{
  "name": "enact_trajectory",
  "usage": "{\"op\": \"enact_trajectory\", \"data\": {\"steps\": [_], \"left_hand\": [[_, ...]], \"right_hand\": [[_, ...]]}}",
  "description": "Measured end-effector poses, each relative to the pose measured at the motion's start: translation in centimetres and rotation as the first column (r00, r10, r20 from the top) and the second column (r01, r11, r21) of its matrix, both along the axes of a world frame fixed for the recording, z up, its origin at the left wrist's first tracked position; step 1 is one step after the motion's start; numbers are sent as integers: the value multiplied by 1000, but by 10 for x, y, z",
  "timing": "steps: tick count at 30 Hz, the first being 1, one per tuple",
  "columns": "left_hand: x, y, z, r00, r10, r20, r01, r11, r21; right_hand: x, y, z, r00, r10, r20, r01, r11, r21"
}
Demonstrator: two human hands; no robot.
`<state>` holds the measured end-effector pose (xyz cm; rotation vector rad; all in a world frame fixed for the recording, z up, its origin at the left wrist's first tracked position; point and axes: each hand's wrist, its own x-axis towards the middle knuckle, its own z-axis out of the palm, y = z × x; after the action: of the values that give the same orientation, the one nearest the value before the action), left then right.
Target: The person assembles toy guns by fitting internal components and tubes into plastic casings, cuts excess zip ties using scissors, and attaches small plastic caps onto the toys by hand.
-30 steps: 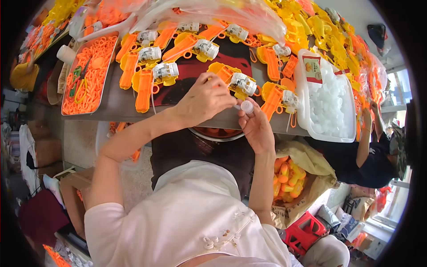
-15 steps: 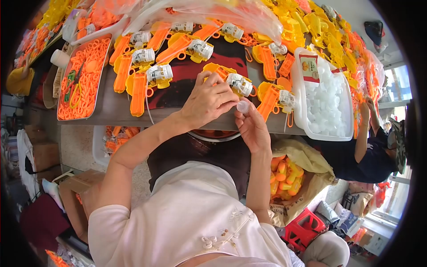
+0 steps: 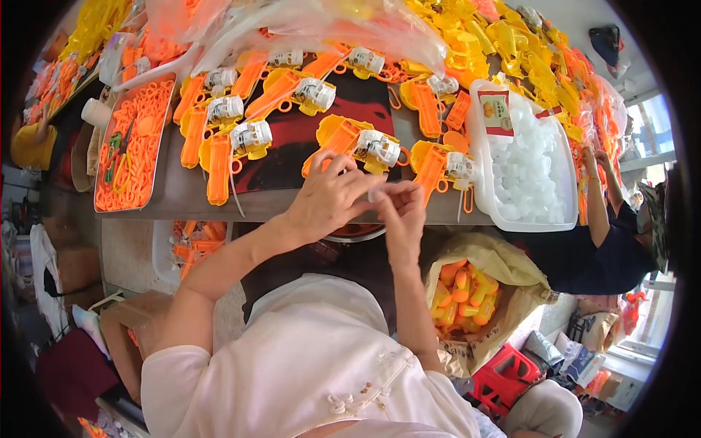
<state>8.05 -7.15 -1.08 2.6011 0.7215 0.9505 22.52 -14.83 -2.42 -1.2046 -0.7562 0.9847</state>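
Observation:
My left hand (image 3: 328, 196) is closed, with thumb and index finger pinched beside a small translucent white cap (image 3: 375, 194). My right hand (image 3: 401, 212) grips that cap between its fingertips, and the two hands meet just above the table's front edge. What the left fingertips pinch is too small to make out. Right behind the hands lies an orange and yellow toy gun body (image 3: 339, 139) with a white cylinder (image 3: 377, 148). Another such toy gun (image 3: 432, 171) lies to the right of my fingers.
Several more toy guns (image 3: 219, 164) lie across the table (image 3: 292, 206). At left is a tray of orange pieces (image 3: 139, 131) with scissors (image 3: 120, 157); at right, a white tub (image 3: 537, 225) of translucent caps. A sack (image 3: 522, 281) stands below. A co-worker (image 3: 606, 241) is at far right.
The cap has turned and is now mostly covered by my right fingers. Both hands have shifted left and slightly lower, and the table's objects have also shifted left in view.

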Motion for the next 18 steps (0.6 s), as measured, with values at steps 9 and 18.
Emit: {"op": "enact_trajectory", "data": {"steps": [9, 18], "left_hand": [[12, -12, -8, 985, 164, 52, -170, 976, 133], [5, 19, -4, 938, 343, 49, -346, 919, 190]], "right_hand": [[0, 3, -4, 660, -164, 733, 103, 986, 127], [-5, -14, 10, 673, -304, 674, 91, 938, 333]]}}
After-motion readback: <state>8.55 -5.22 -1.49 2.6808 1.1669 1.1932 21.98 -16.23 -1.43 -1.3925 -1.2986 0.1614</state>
